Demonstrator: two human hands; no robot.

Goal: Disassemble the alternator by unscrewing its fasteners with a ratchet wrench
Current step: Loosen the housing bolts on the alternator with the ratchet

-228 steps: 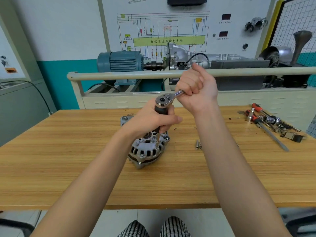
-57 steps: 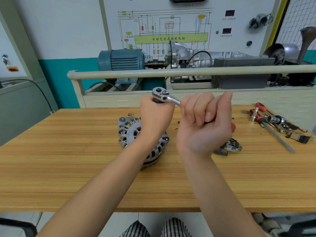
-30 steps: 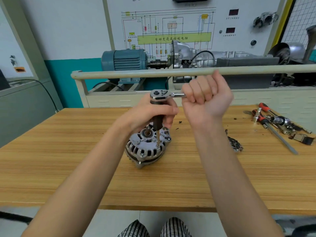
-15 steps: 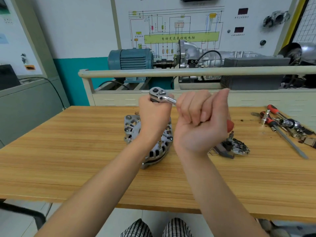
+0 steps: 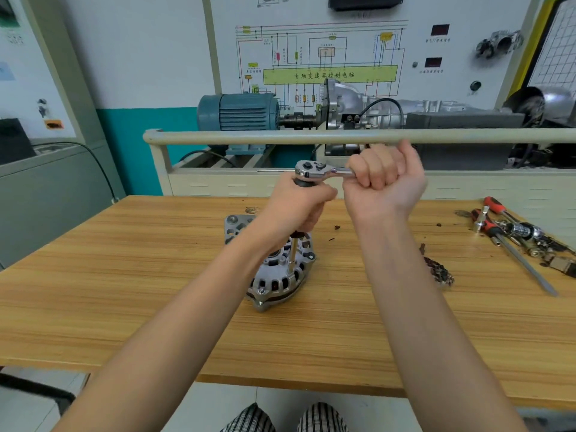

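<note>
A silver alternator [image 5: 277,279] stands on the wooden table [image 5: 124,275], partly hidden behind my left forearm. A ratchet wrench [image 5: 314,170] stands over it on a long extension bar [image 5: 292,255] that reaches down to a fastener on the alternator's housing. My left hand [image 5: 296,207] grips the upper part of the extension just under the ratchet head. My right hand [image 5: 385,179] grips the wrench handle, which points right and is hidden inside the fist.
A small dark removed part [image 5: 438,271] lies right of my right forearm. Screwdrivers and other tools [image 5: 511,235] lie at the table's right end. A beige rail [image 5: 280,137] and a training bench with a blue motor [image 5: 240,112] stand behind the table.
My right hand has swung the wrench handle away from me, from pointing toward me at the right to pointing straight right. The alternator has tipped, showing its top face again.
</note>
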